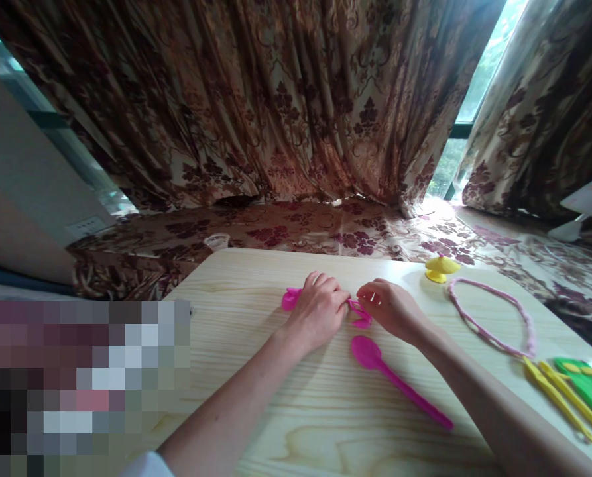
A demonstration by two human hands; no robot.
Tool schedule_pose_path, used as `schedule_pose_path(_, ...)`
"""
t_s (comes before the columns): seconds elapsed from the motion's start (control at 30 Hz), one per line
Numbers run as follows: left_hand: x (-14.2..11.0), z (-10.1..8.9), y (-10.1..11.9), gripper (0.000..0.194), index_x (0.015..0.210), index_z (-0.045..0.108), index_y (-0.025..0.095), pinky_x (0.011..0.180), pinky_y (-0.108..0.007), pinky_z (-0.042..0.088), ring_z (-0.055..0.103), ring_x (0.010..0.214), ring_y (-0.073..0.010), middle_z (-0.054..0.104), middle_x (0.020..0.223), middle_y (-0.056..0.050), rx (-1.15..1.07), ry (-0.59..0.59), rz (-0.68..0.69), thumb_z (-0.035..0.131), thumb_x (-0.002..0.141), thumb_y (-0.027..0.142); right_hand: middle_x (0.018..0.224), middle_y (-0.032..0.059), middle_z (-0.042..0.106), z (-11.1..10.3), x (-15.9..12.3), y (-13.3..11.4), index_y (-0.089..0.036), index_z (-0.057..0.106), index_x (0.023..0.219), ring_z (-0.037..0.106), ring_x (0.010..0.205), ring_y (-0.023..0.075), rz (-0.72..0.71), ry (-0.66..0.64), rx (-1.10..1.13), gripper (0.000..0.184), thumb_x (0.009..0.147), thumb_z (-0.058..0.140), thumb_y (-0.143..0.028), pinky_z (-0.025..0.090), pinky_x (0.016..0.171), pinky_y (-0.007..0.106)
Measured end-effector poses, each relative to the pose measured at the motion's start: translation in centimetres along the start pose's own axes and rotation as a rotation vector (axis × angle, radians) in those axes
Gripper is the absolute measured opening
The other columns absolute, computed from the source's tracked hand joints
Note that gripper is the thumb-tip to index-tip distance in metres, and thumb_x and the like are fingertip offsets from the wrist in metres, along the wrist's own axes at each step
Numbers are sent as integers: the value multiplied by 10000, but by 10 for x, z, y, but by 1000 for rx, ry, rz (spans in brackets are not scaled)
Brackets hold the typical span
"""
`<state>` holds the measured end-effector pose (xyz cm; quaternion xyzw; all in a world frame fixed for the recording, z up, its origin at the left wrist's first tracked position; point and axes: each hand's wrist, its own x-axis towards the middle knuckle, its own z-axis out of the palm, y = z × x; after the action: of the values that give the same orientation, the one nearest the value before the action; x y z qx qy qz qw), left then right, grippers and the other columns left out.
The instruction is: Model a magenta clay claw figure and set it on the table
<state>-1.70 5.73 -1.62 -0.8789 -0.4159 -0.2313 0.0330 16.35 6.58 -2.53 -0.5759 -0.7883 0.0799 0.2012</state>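
Both of my hands rest near the middle of a pale wooden table (256,411). My left hand (316,309) is curled, fingers closed on a small pink piece (290,298) whose petal-like end sticks out to its left. My right hand (392,306) pinches the other end of the same pink piece (361,317) between thumb and fingers. The two hands nearly touch. Just in front of them lies a pink plastic spoon (392,379), bowl towards my hands, handle running to the lower right.
A yellow cup-like toy (441,267) stands at the table's far right. A pink cord loop (492,317) lies right of my right hand. Yellow sticks (564,394) and a green piece (589,387) sit at the right edge. Patterned curtains hang behind.
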Motion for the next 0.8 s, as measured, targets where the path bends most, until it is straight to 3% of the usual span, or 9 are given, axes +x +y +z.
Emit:
schedule_pose_path(0.4, 16, 17, -17, 135, 754, 679, 198, 854, -393, 343, 503, 858, -211, 606, 769, -57, 10, -55, 1, 560, 793, 249, 823, 31, 605, 5, 0, -5, -215, 678, 822, 568, 699, 130, -32, 2, -40, 165, 824, 521, -264, 360, 605, 213)
schedule_pose_path(0.63, 23, 16, -24, 110, 781, 688, 237, 853, -371, 343, 528, 855, -202, 644, 753, -29, -23, -112, 37, 579, 760, 235, 780, 35, 603, 4, -8, -13, -210, 678, 698, 557, 732, 148, -68, 1, -76, 193, 812, 524, -231, 354, 609, 224)
schedule_pose_path(0.8, 31, 16, -27, 115, 702, 681, 224, 843, -360, 345, 539, 833, -197, 650, 714, -26, -35, -137, 69, 580, 757, 218, 785, 27, 599, 7, -7, -13, -235, 689, 755, 552, 757, 147, -86, 3, -74, 196, 822, 507, -210, 364, 637, 219)
